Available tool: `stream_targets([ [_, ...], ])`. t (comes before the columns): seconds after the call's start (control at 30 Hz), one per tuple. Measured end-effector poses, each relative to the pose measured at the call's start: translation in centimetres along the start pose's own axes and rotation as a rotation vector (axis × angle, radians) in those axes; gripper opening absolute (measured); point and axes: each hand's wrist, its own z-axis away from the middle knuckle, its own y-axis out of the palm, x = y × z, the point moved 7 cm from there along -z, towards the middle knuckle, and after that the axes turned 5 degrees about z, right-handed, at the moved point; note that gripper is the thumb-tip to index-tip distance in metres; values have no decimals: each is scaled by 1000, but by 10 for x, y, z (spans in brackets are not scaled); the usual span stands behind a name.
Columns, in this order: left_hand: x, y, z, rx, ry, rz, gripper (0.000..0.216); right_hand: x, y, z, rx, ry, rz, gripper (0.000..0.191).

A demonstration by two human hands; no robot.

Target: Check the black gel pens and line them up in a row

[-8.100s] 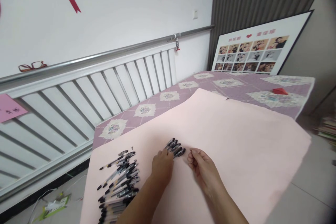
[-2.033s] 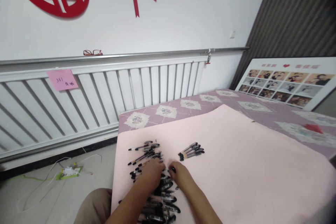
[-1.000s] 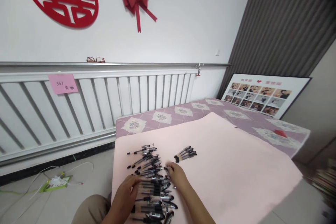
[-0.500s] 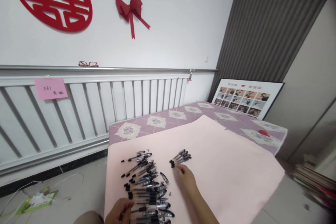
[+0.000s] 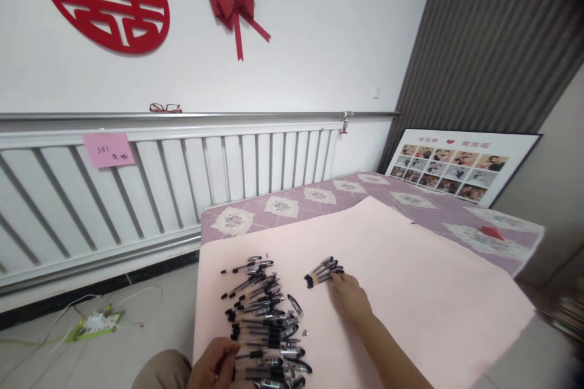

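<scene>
My left hand is at the near left edge of the pink sheet, fingers curled together against the left ends of the lowest pens. Whether it pinches one is hidden. Beside it, a long untidy row of black gel pens with clear barrels runs away from me, with some loose caps among them. Further right, my right hand has its thumb and fingers closed at the right end of a pen in a small fanned group of pens. These lie side by side, apart from the row.
The pink sheet covers much of a table with a purple patterned cloth. A framed photo board leans at the back right. A white radiator runs along the wall. On the floor at left lies a power strip with cables.
My right hand has moved from the left ends of the small pen group to its right end. My left hand stays by the row. The whole view has shifted slightly.
</scene>
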Motion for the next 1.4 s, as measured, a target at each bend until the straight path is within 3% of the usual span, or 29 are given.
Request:
stream_targets([
  [0.37,-13,9,4,13,11,44,35,21,-4,-7,22,-290,121,31],
  [0.57,-18,12,5,51,-46,30,30,10,-3,-3,56,-277,98,27],
  [0.77,-30,25,4,70,-29,43,26,2,-18,23,62,-215,11,28],
  [0.87,-33,36,3,71,-42,31,24,16,-28,48,59,-168,-110,28],
  [0.93,-43,41,3,50,21,-29,26,34,-37,68,14,-137,-405,22],
  [1.03,-72,49,6,13,279,-263,37,78,-40,103,66,-228,-675,15],
  [1.1,-93,59,12,41,481,-445,44,105,-41,123,100,-276,-732,12],
  [1.17,-104,66,16,51,584,-558,41,123,-44,138,120,-295,-770,10],
  [1.27,-105,67,20,91,581,-598,29,130,-45,151,180,-250,-928,12],
  [1.4,-97,55,25,103,500,-531,26,107,-34,157,240,-33,-1212,24],
])
